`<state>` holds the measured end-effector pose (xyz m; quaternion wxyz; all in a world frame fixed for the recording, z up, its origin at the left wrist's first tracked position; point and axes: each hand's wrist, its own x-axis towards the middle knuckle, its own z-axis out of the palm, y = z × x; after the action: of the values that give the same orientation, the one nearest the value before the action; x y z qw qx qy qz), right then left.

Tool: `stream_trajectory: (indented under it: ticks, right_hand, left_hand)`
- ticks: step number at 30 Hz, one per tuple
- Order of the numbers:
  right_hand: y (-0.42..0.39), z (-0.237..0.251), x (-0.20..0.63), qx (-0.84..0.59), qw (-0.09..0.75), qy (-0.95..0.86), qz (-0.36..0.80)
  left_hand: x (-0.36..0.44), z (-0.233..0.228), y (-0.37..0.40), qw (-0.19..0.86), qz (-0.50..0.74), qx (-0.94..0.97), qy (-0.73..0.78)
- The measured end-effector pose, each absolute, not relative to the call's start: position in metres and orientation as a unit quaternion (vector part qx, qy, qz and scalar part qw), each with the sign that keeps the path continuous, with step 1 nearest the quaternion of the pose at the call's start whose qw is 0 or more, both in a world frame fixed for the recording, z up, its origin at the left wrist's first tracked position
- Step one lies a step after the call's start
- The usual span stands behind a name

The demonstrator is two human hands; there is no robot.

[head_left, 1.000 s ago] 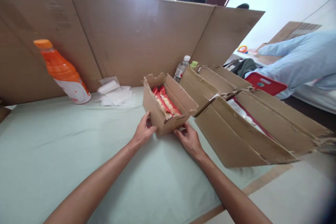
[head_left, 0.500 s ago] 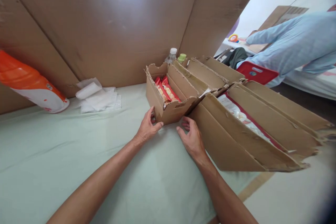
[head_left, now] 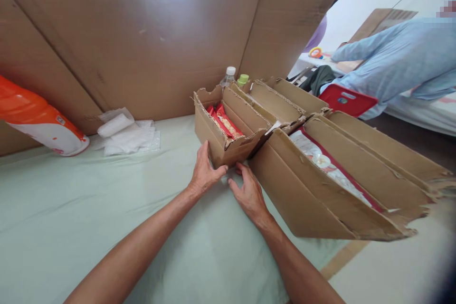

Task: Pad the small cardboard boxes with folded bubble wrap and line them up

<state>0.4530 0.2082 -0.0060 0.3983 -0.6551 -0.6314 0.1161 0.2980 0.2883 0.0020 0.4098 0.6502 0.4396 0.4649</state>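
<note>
Holding that small torn-edged brown cardboard box [head_left: 228,128] by its near corner, you've got your left hand [head_left: 206,173] wrapped onto the box's left side wall, thumb lying across the front face and fingers flat against the cardboard, so it's a loose half-closed brace, not a real pinch. Your right hand [head_left: 248,193] sits just to the right of it, low on the pale green cloth-covered table [head_left: 71,218], fingers curled and fingertips touching the bottom front edge of the same box. It grips nothing, more like it's steadying or nudging the base.

That makes sense given how the box sits: it's open-topped and has red and yellow snack packets [head_left: 223,122] standing in it, so keeping it upright from both sides stops them tipping.

Right beside your right hand, touching the small box, is the long open brown cardboard carton [head_left: 313,194] with white and red packs [head_left: 324,164] lying inside. Beyond your hands there's a clear plastic bottle with a white cap [head_left: 228,76] and a green-capped one [head_left: 242,79] tucked against the tall brown cardboard screen [head_left: 142,42]. Well off to the left of your left hand lie folded white wipes [head_left: 124,130] and an orange and white plastic bottle [head_left: 39,118]. Far right, another person's light blue sleeve [head_left: 399,61] hangs over a red tray [head_left: 347,100].
</note>
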Motion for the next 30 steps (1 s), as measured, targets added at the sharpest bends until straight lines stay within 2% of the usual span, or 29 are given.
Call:
stream_trajectory:
  ticks: [14, 22, 27, 30]
  right_hand:
    - [0.207, -0.006, 0.453, -0.666, 0.359, -0.646, 0.102]
    - [0.210, 0.002, 0.454, -0.668, 0.359, -0.640, 0.121]
    - [0.210, 0.009, 0.452, -0.628, 0.362, -0.666, 0.177]
    - [0.213, 0.004, 0.453, -0.588, 0.362, -0.709, 0.142]
  left_hand:
    - [0.315, -0.007, 0.292, 0.376, 0.478, 0.664, 0.435]
    - [0.312, -0.008, 0.293, 0.411, 0.454, 0.660, 0.435]
    - [0.311, -0.014, 0.290, 0.391, 0.423, 0.690, 0.439]
    - [0.296, -0.016, 0.273, 0.359, 0.402, 0.719, 0.439]
